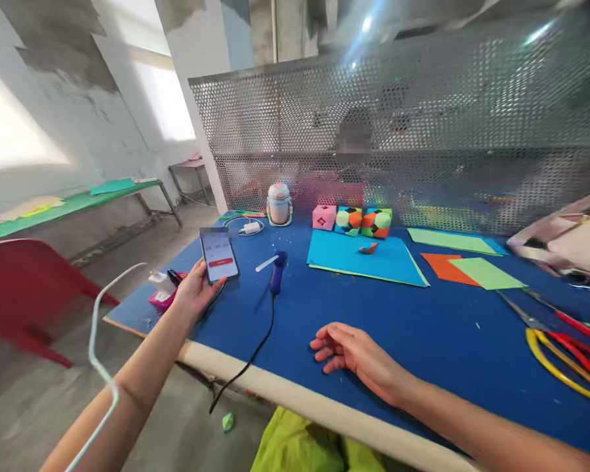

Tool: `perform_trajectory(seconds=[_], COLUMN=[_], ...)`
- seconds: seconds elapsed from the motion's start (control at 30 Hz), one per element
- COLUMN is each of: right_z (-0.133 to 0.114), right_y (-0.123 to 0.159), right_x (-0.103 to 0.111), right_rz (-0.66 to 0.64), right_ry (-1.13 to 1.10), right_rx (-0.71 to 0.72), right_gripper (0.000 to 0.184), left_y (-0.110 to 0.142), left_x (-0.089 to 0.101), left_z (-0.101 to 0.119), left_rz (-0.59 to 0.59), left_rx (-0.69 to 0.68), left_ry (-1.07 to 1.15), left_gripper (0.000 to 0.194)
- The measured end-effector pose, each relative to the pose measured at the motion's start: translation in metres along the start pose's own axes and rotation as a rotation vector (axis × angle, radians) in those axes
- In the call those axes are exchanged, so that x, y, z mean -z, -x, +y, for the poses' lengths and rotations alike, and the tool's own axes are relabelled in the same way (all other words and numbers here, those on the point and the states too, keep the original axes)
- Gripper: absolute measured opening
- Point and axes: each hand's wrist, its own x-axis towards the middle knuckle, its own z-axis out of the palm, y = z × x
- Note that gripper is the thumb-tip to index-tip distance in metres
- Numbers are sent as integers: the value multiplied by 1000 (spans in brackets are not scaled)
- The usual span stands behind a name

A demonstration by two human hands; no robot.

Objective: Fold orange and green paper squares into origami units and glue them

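My left hand (196,288) grips a phone (219,255) by its lower left side, with a timer and a red button on its lit screen. Over the blue table (295,334), my right hand (347,354) is empty, its fingers loosely curled and apart. Between the hands lies a blue glue gun (278,272) with a white glue stick and a black cord. Beyond my right hand, blue paper sheets (358,255) carry a small orange folded piece (368,248). Behind them stand a pink paper cube (324,217) and two multicoloured folded paper shapes (376,223).
Scissors with yellow handles (560,367) and a red-handled tool lie at right, near orange (445,267) and green paper (486,272). A bottle (279,204) and white charger (250,228) stand behind. A perforated metal screen (285,131) closes the back. A pink container (162,300) sits at the left edge.
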Motion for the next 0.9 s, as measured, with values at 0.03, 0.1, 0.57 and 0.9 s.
perform_trajectory(seconds=[0.03,0.1,0.57,0.9], right_z=[-1,-2,13,14], right_y=[3,8,7,4], right_x=[4,12,37,40], right_rz=[3,7,-51,-64], right_ry=[6,16,-13,-103], right_rx=[0,-3,-20,-57], right_gripper=[43,43,47,45], left_y=[-16,-48,-158,-163], left_x=[-8,-24,-54,-65], left_z=[1,3,-7,1], left_rz=[1,3,66,184], left_rx=[1,18,319,289], left_ry=[5,7,-181,-377], left_gripper=[22,20,33,33])
